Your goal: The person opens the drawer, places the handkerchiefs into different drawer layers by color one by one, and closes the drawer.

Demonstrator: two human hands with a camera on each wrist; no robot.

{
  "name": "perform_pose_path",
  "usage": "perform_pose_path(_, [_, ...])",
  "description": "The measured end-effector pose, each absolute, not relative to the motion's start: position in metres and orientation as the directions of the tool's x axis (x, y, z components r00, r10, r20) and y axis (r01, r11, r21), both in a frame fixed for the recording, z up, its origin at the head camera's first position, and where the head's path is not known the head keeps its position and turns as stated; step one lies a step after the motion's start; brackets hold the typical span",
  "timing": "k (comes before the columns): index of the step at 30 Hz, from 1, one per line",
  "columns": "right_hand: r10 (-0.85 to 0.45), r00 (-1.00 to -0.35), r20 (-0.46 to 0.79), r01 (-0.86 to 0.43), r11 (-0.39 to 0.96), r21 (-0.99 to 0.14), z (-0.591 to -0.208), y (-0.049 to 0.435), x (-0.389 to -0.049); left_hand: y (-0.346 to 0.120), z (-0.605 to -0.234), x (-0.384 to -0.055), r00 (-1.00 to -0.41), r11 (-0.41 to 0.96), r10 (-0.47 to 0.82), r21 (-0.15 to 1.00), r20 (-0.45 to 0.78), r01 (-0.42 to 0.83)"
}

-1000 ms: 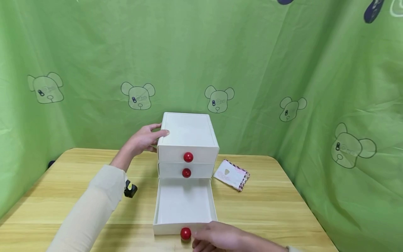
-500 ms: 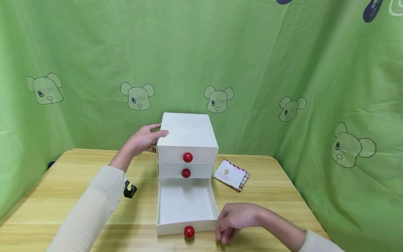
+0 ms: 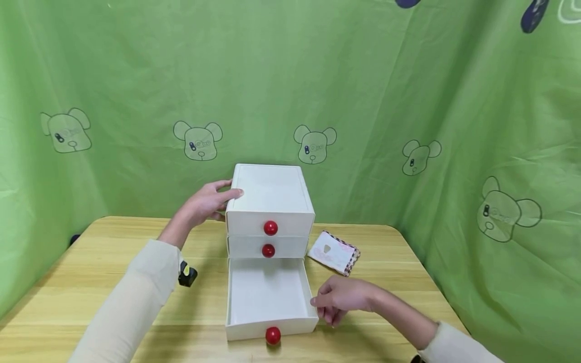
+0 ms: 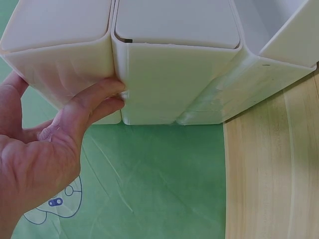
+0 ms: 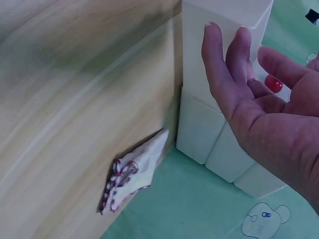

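Observation:
A white drawer cabinet (image 3: 272, 189) with red knobs stands on the table. Its upper two drawers sit in; the bottom drawer (image 3: 268, 297) is pulled out and shows a bare white floor. My left hand (image 3: 206, 201) steadies the cabinet's upper left edge, thumb on top and fingers against the side. In the left wrist view, fingertips (image 4: 119, 90) touch the side near the seam between two tiers. My right hand (image 3: 345, 295) is at the drawer's right wall, thumb tip at the rim and other fingers loosely bent outside it. The right wrist view shows its fingers spread apart.
A folded white cloth (image 3: 334, 252) with a checked border lies right of the cabinet. Beside the left cuff shows a small black object (image 3: 187, 275) with a yellow mark. Green curtain (image 3: 254, 75) surrounds the wooden table (image 3: 386, 262) at the back and sides.
My right hand has left the bottom drawer's knob and moved right, then back along the drawer's right wall. The drawer front has shifted slightly right. My left hand stays put.

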State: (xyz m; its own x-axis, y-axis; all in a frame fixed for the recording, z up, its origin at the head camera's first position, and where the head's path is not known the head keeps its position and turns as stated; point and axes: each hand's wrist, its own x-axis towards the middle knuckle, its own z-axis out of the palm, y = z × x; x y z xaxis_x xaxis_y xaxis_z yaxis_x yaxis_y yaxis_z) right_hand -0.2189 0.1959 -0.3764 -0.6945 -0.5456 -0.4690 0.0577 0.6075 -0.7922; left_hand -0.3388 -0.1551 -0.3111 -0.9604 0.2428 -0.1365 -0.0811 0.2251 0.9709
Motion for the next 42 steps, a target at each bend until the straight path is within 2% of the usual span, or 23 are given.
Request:
perform_pose_path(11, [-0.558, -0.710, -0.430, 0.034, 0.583, -0.812, -0.384, 0.190, -0.219, -0.155, -0.313, -0.340, -0.962, 0.224, 0.239, 0.971, -0.133, -0.079])
perform_pose_path(19, [-0.592, -0.666, -0.453, 0.054, 0.567, -0.822, -0.385, 0.187, -0.217, -0.156, -0.313, -0.341, -0.959, 0.239, 0.249, 0.968, -0.134, -0.073])
perform_pose_path(23, [-0.583, -0.672, -0.457, 0.059, 0.573, -0.817, -0.382, 0.187, -0.218, -0.156, -0.312, -0.340, -0.959, 0.244, 0.247, 0.967, -0.139, -0.077])
perform_pose_path(42, [-0.380, -0.875, -0.300, 0.123, 0.424, -0.897, -0.367, 0.232, -0.280, -0.156, -0.312, -0.340, -0.961, 0.234, 0.239, 0.969, -0.137, -0.080])
